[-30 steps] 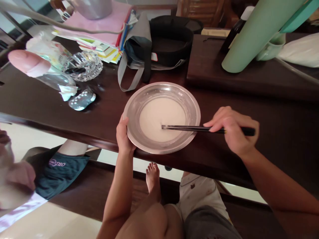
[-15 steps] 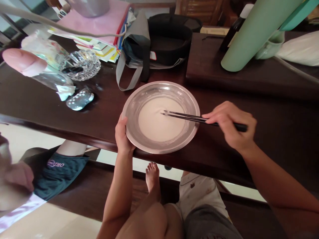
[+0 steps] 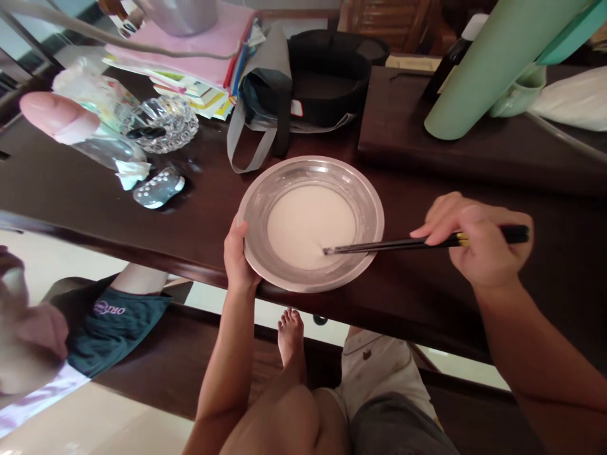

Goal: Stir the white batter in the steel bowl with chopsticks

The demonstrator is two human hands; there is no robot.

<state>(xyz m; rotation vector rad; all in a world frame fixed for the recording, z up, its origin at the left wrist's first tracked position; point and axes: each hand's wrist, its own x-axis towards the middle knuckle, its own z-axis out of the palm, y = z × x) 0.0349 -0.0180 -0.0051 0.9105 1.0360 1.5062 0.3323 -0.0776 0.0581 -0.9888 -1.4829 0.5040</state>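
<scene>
A round metal bowl (image 3: 374, 208) rests at the front edge of the dark table, holding a smooth, milky white liquid (image 3: 310, 221). My left hand (image 3: 239, 256) grips the bowl's left rim, thumb on top and the other fingers hidden beneath. In my right hand (image 3: 484, 237) is a pair of black chopsticks (image 3: 398, 244), closed together and held almost level to the right of the bowl. Their tips dip into the liquid near its lower right side, leaving a small ripple there.
Behind the bowl stand a grey and black bag (image 3: 327, 82) and a stack of books (image 3: 203, 95). A glass ashtray (image 3: 173, 126) and a remote-like device (image 3: 159, 188) lie left. A green cylinder (image 3: 465, 95) leans at back right. Another person's leg (image 3: 142, 278) is at lower left.
My right hand has drawn back to the right, and the chopstick tips have moved from the middle of the liquid toward its near right side. My left hand keeps its hold on the rim.
</scene>
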